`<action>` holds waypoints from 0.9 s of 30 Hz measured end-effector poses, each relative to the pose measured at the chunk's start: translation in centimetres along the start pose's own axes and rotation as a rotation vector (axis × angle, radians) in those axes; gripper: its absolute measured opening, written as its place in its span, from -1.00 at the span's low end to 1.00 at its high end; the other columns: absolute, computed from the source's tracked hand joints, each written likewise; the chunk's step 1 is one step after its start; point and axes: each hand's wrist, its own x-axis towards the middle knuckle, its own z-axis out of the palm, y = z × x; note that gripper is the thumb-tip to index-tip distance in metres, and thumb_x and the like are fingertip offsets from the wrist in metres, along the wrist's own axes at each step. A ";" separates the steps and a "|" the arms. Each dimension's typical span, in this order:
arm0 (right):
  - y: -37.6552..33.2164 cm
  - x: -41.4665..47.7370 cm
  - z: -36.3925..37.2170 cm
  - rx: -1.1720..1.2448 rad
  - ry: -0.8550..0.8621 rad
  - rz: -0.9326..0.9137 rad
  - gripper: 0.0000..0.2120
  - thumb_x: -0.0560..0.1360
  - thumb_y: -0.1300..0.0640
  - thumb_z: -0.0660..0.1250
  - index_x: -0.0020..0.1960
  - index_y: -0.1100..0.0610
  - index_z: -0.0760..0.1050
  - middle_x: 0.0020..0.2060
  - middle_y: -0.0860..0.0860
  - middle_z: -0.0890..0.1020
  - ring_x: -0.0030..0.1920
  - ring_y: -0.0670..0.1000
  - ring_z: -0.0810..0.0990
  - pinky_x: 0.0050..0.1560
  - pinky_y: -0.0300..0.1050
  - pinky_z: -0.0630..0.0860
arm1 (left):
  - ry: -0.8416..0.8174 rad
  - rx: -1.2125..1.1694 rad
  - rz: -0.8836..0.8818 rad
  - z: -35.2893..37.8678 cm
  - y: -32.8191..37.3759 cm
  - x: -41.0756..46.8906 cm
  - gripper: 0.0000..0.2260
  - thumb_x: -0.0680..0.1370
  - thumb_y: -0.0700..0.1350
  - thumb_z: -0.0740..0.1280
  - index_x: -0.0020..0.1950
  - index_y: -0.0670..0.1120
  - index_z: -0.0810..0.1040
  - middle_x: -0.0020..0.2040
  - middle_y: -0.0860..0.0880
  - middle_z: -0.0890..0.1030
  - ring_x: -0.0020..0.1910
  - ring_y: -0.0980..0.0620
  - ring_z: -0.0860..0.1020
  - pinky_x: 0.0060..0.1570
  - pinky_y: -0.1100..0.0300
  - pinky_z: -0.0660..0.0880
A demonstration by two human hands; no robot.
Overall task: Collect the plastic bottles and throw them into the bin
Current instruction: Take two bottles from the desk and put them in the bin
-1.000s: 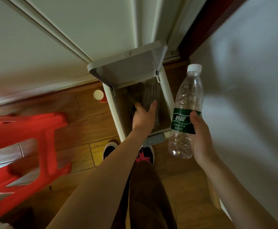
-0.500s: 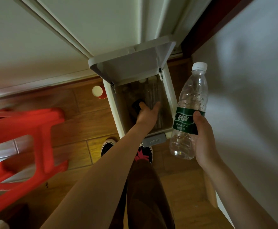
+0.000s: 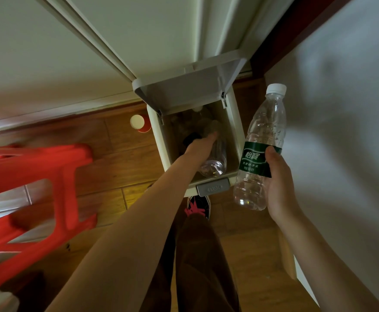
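A cream bin [image 3: 237,131] stands on the wooden floor with its lid [image 3: 184,88] tipped up. My left hand [image 3: 201,147] reaches down inside it, fingers wrapped over a clear, label-less plastic bottle [image 3: 214,166] that lies tilted with its base toward me. Other clear bottles show dimly deeper in the bin. My right hand [image 3: 278,183] holds a second clear bottle [image 3: 262,131] upright by its green label, white cap on top, just right of the bin and above its rim.
A grey PUSH button [image 3: 213,187] sits on the bin's near edge, my shoe [image 3: 198,204] just below it. A red plastic stool [image 3: 33,188] stands at the left. A red cup [image 3: 140,124] is left of the bin. White cabinet doors rise behind; a wall closes the right.
My left hand has sunk lower into the bin with the clear bottle. The right hand and its green-labelled bottle have hardly moved.
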 end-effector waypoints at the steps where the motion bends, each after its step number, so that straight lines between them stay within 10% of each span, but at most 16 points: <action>1: 0.1 0.0 -0.1 0.000 0.001 -0.003 -0.40 0.48 -0.15 0.21 0.40 0.18 0.37 0.16 0.24 0.60 0.09 0.20 0.64 -0.04 0.02 0.61 | -0.010 -0.014 -0.023 -0.1 0.2 0.3 -0.42 0.57 0.22 0.19 0.42 -0.17 0.39 0.32 -0.22 0.51 0.28 -0.22 0.49 0.30 -0.04 0.42; 7: 0.2 0.1 -0.4 0.002 -0.015 -0.006 -0.40 0.49 -0.14 0.19 0.41 0.18 0.36 0.16 0.23 0.60 0.06 0.13 0.66 -0.08 -0.05 0.62 | 0.060 0.097 -0.043 0.8 -0.9 1.0 -0.23 0.51 0.24 0.26 0.54 -0.15 0.06 0.40 -0.24 0.37 0.33 -0.27 0.40 0.31 -0.08 0.38; 15: -0.2 -0.2 0.0 0.020 -0.010 0.004 -0.29 0.42 -0.24 0.28 0.40 0.20 0.37 0.18 0.23 0.60 0.02 0.07 0.68 -0.13 -0.14 0.62 | 0.086 -0.114 0.096 0.4 -4.1 0.1 -0.39 0.47 0.07 0.38 0.47 0.07 0.24 0.22 -0.10 0.46 0.03 -0.09 0.54 -0.20 0.20 0.48; 27: 0.2 -0.1 -0.1 0.023 0.012 -0.002 -0.37 0.47 -0.17 0.24 0.42 0.18 0.36 0.16 0.17 0.61 0.05 0.06 0.68 -0.13 -0.15 0.62 | 0.099 -0.088 0.138 1.0 -3.8 0.6 -0.42 0.52 0.19 0.26 0.50 0.06 0.28 0.17 -0.04 0.50 -0.07 0.03 0.54 -0.16 0.18 0.51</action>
